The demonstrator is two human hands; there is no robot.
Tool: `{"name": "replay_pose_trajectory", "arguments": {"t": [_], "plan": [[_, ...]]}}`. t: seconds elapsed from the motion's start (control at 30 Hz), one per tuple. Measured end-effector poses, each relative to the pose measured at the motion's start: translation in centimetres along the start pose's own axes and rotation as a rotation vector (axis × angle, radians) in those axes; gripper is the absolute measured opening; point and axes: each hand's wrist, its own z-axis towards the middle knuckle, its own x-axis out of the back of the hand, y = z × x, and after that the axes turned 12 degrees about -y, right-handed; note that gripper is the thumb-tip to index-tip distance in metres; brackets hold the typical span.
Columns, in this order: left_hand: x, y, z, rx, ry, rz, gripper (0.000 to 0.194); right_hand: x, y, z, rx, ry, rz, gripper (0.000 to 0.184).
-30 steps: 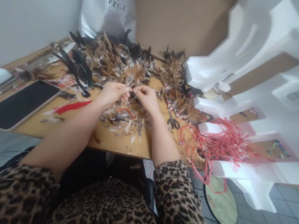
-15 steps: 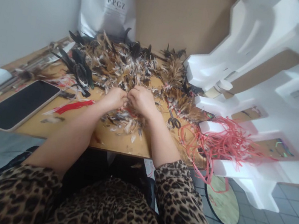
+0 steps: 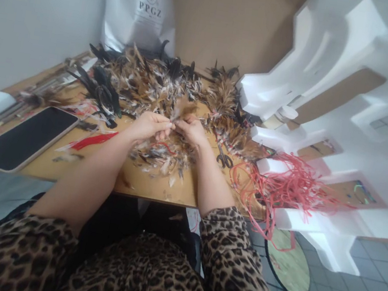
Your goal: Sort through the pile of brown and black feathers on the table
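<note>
My left hand point(image 3: 149, 126) and my right hand point(image 3: 192, 131) meet over the middle of a wooden table point(image 3: 150, 185). Both are closed in a pinch on a small bunch of brown feathers point(image 3: 182, 107) that stands up between the fingertips. Beneath the hands lies a scatter of loose feathers point(image 3: 162, 157). Behind them spreads a large heap of brown, black and white feathers point(image 3: 145, 80).
A dark phone point(image 3: 22, 136) lies at the left. Red feathers point(image 3: 92, 140) lie near my left forearm. Black scissors point(image 3: 224, 158) rest right of my right wrist. A tangle of red bands point(image 3: 284, 185) and white foam blocks point(image 3: 337, 90) fill the right. A grey bag point(image 3: 141, 5) stands behind.
The hands dipped toward the loose feathers half a second ago, then rose again. A bunch of brown feathers now stands up between the fingertips.
</note>
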Motion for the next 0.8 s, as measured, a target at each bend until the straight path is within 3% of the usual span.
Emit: {"name": "replay_pose_trajectory", "arguments": {"t": [0.13, 0.27, 0.4, 0.53, 0.67, 0.8], "plan": [[0.3, -0.5, 0.5, 0.021, 0.141, -0.163, 0.014, -1.4, -0.2, 0.5, 0.050, 0.135, -0.138, 0.023], [0.5, -0.5, 0.8, 0.033, 0.264, -0.177, 0.009, -2.0, -0.9, 0.1, 0.122, 0.178, -0.520, 0.021], [0.5, -0.5, 0.7, 0.089, 0.290, 0.069, 0.017, -2.8, -2.5, -0.9, 0.156, 0.070, -0.986, 0.025], [0.3, -0.6, 0.4, 0.181, 0.185, 0.387, 0.024, -3.3, -4.0, -1.4, 0.115, -0.052, -1.250, 0.029], [-0.1, -0.2, -0.1, 0.213, -0.017, 0.507, 0.023, -1.2, -4.1, -1.3, 0.110, -0.160, -1.081, 0.019], [-0.7, 0.4, -0.6, 0.136, -0.272, 0.275, 0.018, 2.0, -2.8, -1.4, 0.035, -0.310, -0.455, 0.018]]}}
